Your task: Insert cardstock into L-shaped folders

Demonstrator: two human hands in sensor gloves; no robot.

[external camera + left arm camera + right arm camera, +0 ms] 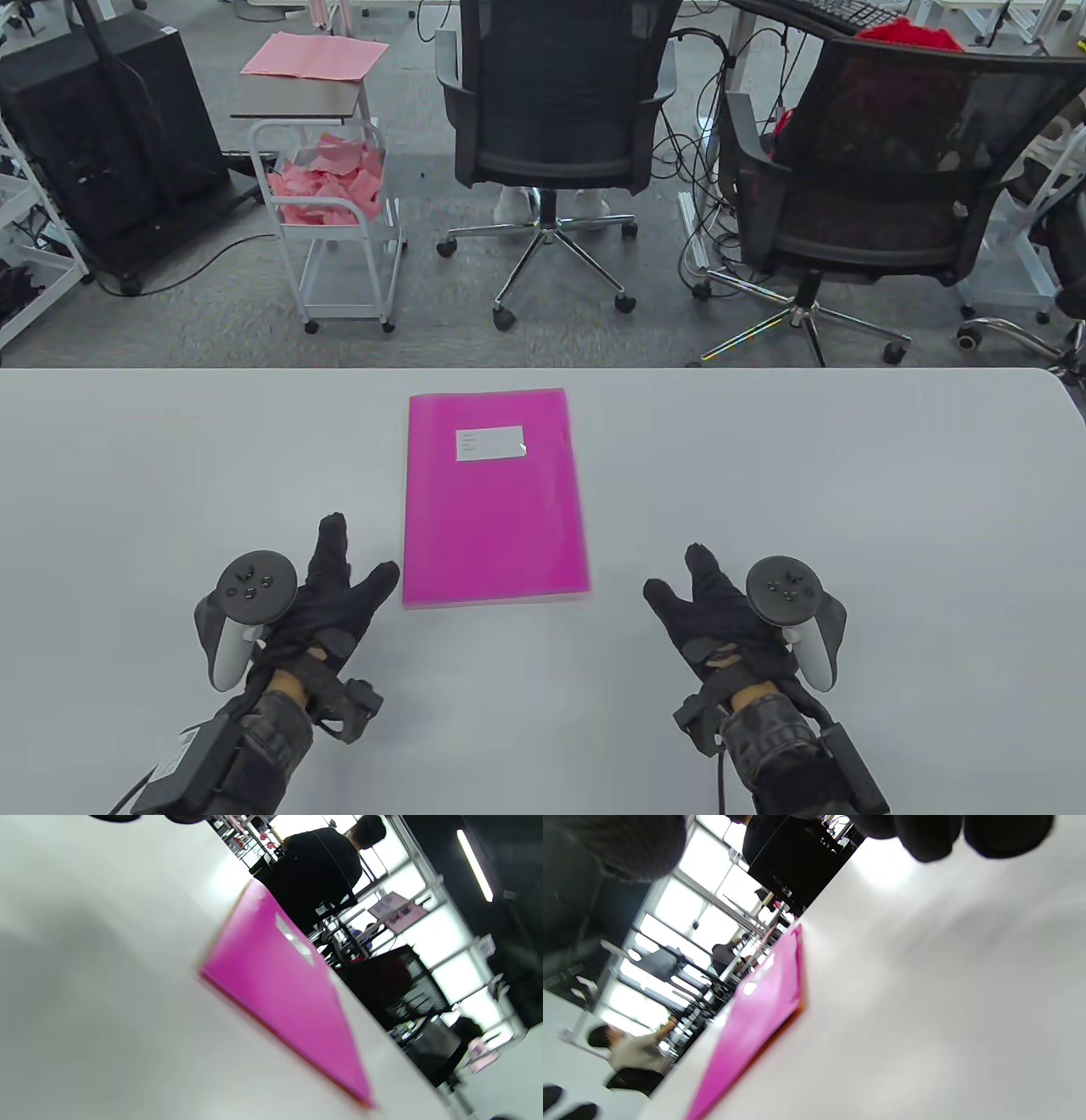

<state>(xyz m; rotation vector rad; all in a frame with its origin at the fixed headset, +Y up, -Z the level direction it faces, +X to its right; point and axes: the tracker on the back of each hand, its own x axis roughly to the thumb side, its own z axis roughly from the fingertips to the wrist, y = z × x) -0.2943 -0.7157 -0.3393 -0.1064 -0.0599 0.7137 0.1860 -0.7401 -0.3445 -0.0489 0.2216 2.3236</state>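
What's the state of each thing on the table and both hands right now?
magenta folder: flat on the table, closed, label side up, touched by neither hand
left hand: open, holds nothing, left of the folder
right hand: open, holds nothing, right of the folder
table: white, bears the folder

Label (490, 442) text too small to read; wrist views blurred.

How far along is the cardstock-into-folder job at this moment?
Done: cannot tell. One magenta folder with a white label lies flat and closed on the table; whether cardstock sits inside is not visible, and no loose cardstock shows on the table. In hand: nothing. The left hand and right hand flank the folder's near end, fingers spread, touching nothing. Left: any insertion, if this folder isn't already filled.
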